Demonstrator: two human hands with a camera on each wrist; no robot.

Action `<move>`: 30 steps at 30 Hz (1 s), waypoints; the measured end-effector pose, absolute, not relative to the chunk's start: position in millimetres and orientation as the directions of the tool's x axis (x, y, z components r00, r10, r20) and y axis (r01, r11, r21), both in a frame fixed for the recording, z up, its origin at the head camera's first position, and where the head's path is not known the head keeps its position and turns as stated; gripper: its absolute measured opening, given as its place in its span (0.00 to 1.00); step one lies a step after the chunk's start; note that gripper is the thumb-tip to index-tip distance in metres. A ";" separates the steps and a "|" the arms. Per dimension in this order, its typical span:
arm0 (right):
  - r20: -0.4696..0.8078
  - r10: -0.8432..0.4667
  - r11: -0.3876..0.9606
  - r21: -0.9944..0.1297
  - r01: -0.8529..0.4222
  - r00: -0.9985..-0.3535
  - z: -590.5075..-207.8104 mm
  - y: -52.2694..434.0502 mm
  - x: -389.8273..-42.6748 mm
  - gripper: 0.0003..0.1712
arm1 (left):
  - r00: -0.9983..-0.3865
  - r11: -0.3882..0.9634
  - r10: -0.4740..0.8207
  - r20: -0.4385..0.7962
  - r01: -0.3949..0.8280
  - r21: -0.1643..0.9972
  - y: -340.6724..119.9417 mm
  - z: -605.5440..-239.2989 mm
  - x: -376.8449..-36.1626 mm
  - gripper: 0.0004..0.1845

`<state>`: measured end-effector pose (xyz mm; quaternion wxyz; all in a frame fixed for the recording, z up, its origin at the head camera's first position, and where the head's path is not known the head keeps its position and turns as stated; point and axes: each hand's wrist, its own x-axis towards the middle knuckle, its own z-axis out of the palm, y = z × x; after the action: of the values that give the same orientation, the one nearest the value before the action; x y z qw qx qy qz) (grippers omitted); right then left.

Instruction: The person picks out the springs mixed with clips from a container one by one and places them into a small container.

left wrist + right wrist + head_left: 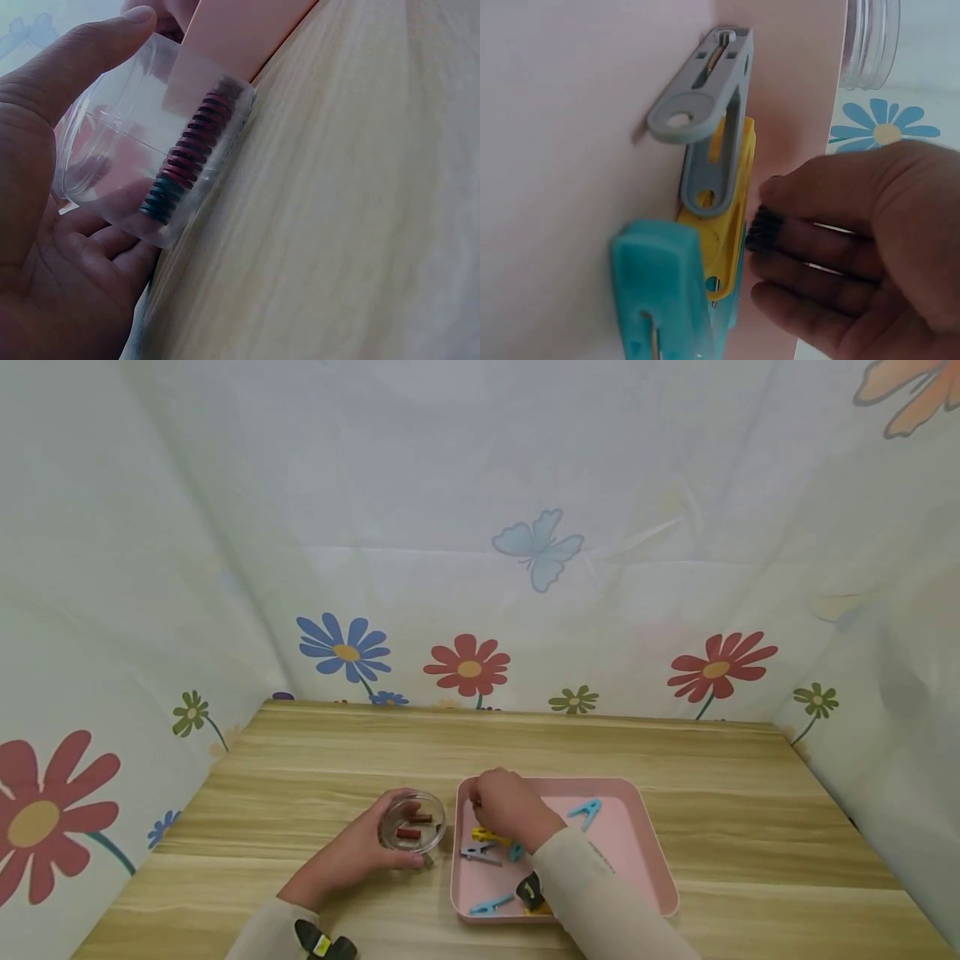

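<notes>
My left hand (356,852) holds a clear round plastic jar (124,135) near the table, left of the pink tray (637,860). Inside the jar lie several small coil springs (199,135), dark red and dark green. Over the tray's left part, my right hand (513,806) pinches a small dark coil spring (765,227) between thumb and fingers. Close to those fingers a grey clothespin (705,90), a yellow clothespin (712,244) and a teal clothespin (660,277) lie together, overlapping in the right wrist view.
A blue clothespin (588,812) lies toward the tray's back, and another blue clothespin (491,906) near its front edge. Part of a yellow item (538,910) shows beside the right wrist's strap. Wood-grain table (337,752) surrounds the tray; a flowered curtain (420,568) hangs behind.
</notes>
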<state>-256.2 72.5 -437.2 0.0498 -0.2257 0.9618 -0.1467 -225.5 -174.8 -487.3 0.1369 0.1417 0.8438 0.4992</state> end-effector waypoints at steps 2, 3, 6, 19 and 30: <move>-0.007 -0.455 0.843 -0.326 -0.428 -0.890 -436.9 72.9 -256.4 0.08 | -0.923 0.460 0.375 -0.090 0.101 0.882 -174.7 -486.3 -224.9 0.49; 0.005 -0.458 0.837 -0.333 -0.433 -0.889 -436.9 73.1 -256.2 0.09 | -0.923 0.461 0.375 -0.089 0.102 0.882 -174.7 -486.1 -224.6 0.49; 0.028 -0.457 0.831 -0.345 -0.437 -0.889 -436.6 73.6 -255.6 0.11 | -0.923 0.459 0.374 -0.090 0.100 0.883 -174.7 -485.4 -224.0 0.49; 0.134 -0.455 0.799 -0.376 -0.470 -0.880 -428.1 74.1 -248.1 0.04 | -0.911 0.438 0.408 -0.066 0.132 0.889 -175.8 -487.8 -226.1 0.48; 0.200 -0.445 0.782 -0.389 -0.487 -0.873 -419.6 75.1 -242.2 0.04 | -0.909 0.423 0.414 -0.052 0.142 0.895 -176.4 -488.8 -227.4 0.48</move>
<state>-242.2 75.1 -419.6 -0.0487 -0.2473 0.9426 -0.2191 -227.4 -176.4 -488.8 0.1335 0.1669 0.8329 0.5105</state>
